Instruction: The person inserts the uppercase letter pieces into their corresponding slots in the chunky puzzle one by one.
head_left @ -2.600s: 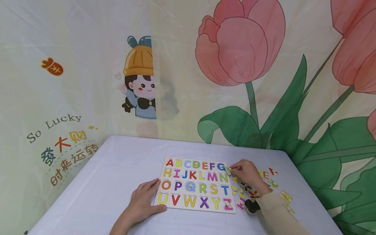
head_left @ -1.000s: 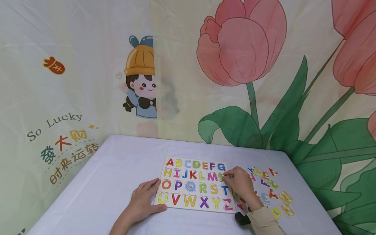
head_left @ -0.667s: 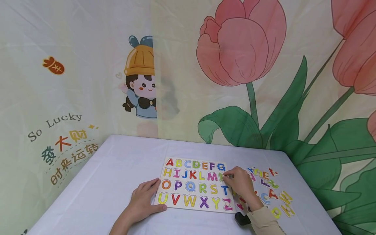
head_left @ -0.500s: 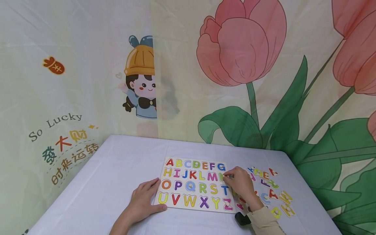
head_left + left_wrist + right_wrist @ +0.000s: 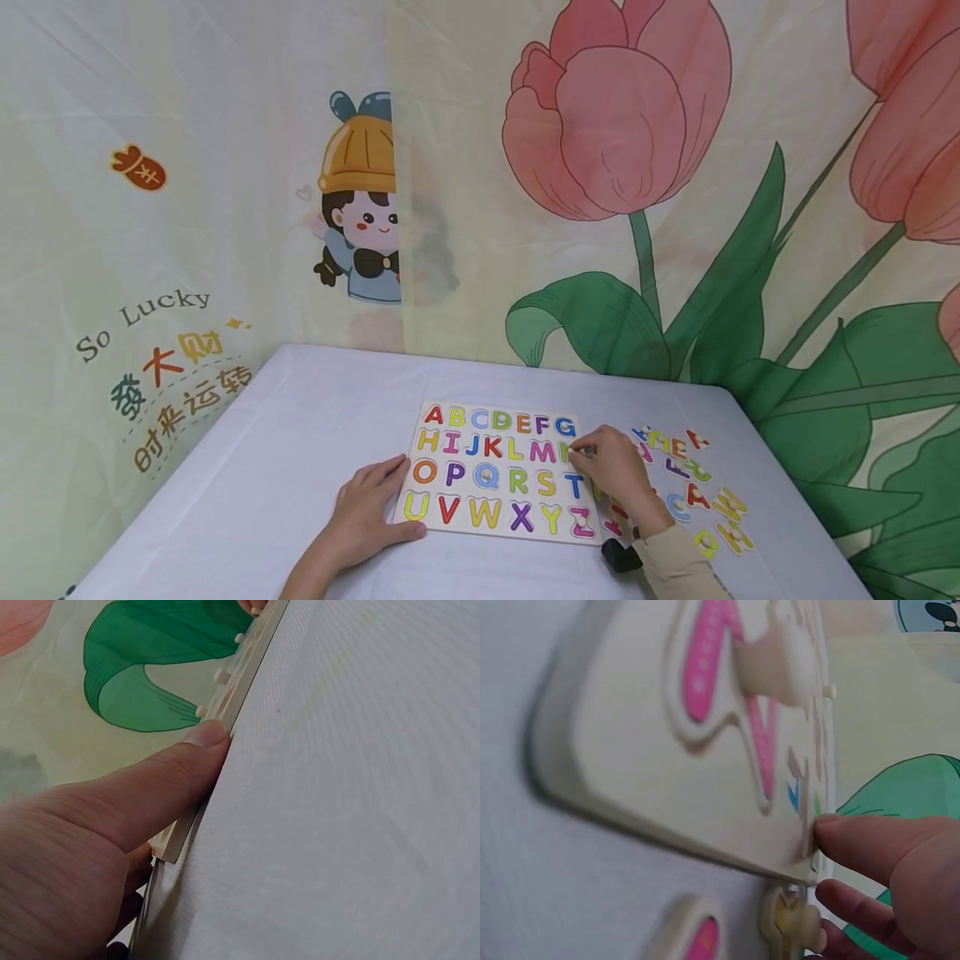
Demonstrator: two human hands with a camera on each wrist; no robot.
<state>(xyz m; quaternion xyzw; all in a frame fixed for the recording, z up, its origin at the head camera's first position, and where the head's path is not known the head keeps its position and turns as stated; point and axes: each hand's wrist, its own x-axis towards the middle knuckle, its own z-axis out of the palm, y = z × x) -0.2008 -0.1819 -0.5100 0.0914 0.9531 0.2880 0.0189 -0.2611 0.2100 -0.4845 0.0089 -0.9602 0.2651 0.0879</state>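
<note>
A wooden alphabet puzzle board (image 5: pixel 468 492) lies on the white-covered table, with rows of coloured letters. My left hand (image 5: pixel 360 512) rests against its left side, fingers extended, and the thumb (image 5: pixel 172 769) touches the near edge in the left wrist view. At the board's right side my right hand (image 5: pixel 618 471) pinches a green letter N piece (image 5: pixel 565 452) at the N place; fingertips partly cover it. Whether the piece sits fully down cannot be told. A pink Z piece (image 5: pixel 581 522) with a knob sits in the near right corner, large in the right wrist view.
Loose knobbed letter pieces lie scattered right of the board, among them a blue C (image 5: pixel 678 506) and a red A (image 5: pixel 697 497); my right forearm hides some. A black object (image 5: pixel 621 556) is at my right wrist. A printed curtain (image 5: pixel 465 208) hangs behind the table.
Since the earliest frame, my right hand has moved from beside the G to the N place with the green piece. Over the last second both hands look still.
</note>
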